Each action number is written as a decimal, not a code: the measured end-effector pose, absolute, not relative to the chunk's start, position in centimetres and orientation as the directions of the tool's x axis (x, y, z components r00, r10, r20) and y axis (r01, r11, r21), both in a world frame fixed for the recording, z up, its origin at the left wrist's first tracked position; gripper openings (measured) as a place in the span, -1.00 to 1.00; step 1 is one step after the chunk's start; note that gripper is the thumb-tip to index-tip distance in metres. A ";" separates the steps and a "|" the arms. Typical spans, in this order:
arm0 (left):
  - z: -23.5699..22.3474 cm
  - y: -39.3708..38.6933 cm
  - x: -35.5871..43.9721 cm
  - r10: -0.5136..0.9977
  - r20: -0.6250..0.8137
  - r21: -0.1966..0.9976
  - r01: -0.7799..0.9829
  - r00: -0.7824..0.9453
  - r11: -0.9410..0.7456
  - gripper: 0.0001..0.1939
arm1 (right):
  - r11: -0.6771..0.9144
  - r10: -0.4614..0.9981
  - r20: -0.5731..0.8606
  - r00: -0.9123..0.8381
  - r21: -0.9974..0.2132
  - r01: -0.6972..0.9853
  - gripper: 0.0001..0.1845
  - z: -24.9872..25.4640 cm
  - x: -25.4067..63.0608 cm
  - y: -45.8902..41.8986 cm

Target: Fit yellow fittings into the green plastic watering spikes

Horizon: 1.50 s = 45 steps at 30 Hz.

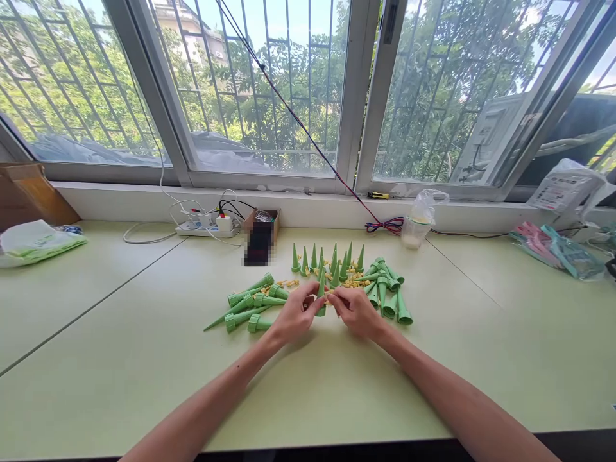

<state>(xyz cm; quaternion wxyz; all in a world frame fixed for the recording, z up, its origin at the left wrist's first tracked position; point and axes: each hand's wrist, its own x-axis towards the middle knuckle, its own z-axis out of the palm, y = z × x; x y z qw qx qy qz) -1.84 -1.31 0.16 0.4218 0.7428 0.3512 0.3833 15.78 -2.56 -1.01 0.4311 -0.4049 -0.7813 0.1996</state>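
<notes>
My left hand (299,314) is closed around a green plastic watering spike (321,289), which stands point up between the fingers. Close against its right side, my right hand (355,310) pinches a small yellow piece (328,298), mostly covered by the fingertips. Behind the hands, several green spikes (344,264) stand upright with small yellow pieces (359,277) scattered among them. Capped green spikes (243,307) lie to the left of my left hand. Right of my right hand lies a pile of spikes (389,295), several with their open ends toward me.
At the back stand a power strip (202,226) with cables, a small box (269,221) beside a blurred dark object, and a plastic bag holding a cup (418,226). A cable bundle (385,224) lies by the window. Plastic packages (561,247) are at right, a white-green package (38,242) at left.
</notes>
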 end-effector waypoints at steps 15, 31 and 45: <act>1.5 -1.1 -2.2 0.902 0.164 0.937 0.224 0.398 -0.269 -0.68 | 0.620 0.783 0.565 -0.259 -0.680 0.390 -0.78 -0.5 15.5 -2.8; 1.1 -1.1 -2.1 0.882 0.186 0.938 0.188 0.433 -0.291 -0.68 | 0.618 0.785 0.541 -0.301 -0.650 0.442 -0.90 -1.3 15.7 -2.3; 0.4 -1.0 -2.1 0.861 0.266 0.895 0.222 0.433 -0.387 -0.74 | 0.616 0.787 0.512 -0.345 -0.624 0.481 -0.74 -1.1 15.9 -2.3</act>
